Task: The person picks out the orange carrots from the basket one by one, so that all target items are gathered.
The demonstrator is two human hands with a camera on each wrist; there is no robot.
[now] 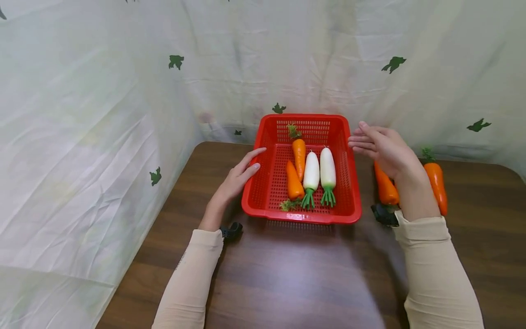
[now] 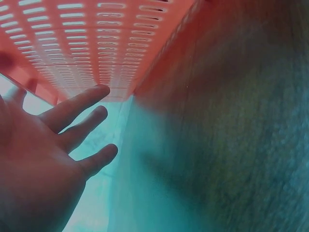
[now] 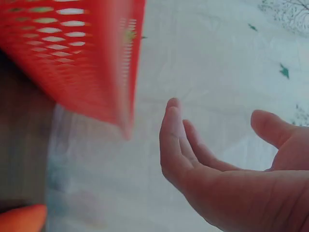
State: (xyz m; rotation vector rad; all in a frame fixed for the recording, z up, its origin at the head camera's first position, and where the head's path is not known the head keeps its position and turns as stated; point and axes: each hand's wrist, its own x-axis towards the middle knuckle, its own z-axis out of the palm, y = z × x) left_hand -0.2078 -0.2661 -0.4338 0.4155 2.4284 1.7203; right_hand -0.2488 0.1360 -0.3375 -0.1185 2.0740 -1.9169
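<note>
A red plastic basket stands on the table with two carrots and two white radishes lying in it. My left hand is at the basket's left rim, fingers extended and spread; in the left wrist view the hand is beside the slotted wall, and whether it touches is unclear. To the right of the basket, my right hand is raised with nothing in it. The right wrist view shows that hand apart from the basket wall, its fingers slightly bent and thumb apart.
Two more carrots lie on the table right of the basket: one carrot partly behind the right hand, another carrot beyond the right forearm. A pale curtain with green bird shapes hangs behind and left of the brown table.
</note>
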